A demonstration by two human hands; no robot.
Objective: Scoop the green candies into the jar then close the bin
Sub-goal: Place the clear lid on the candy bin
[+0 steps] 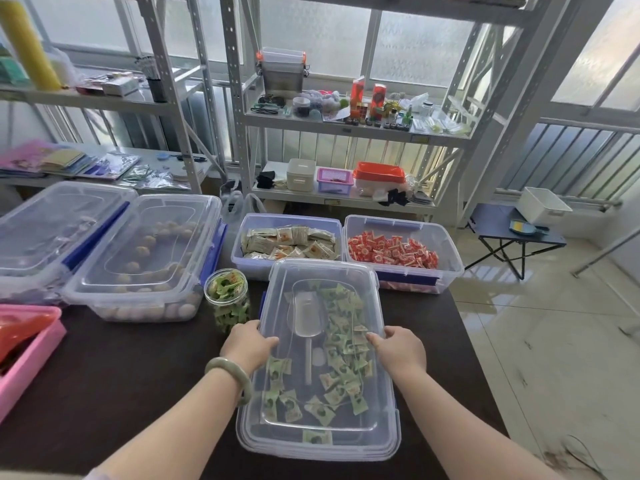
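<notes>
While two hands (249, 344) (401, 351) press one lid (322, 403) — one jar (227, 299), five bins (318, 445)

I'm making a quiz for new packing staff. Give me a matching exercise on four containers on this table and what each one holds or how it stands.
Column 1
1. jar
2. bin under the hands
3. far right bin
4. pink tray

Column 2
A. open, red-wrapped candies
B. clear lid on top, scoop and green candies inside
C. at the table's left edge
D. no lid, green candies inside

Pairs: 1-D, 2-B, 3-A, 4-C
</notes>
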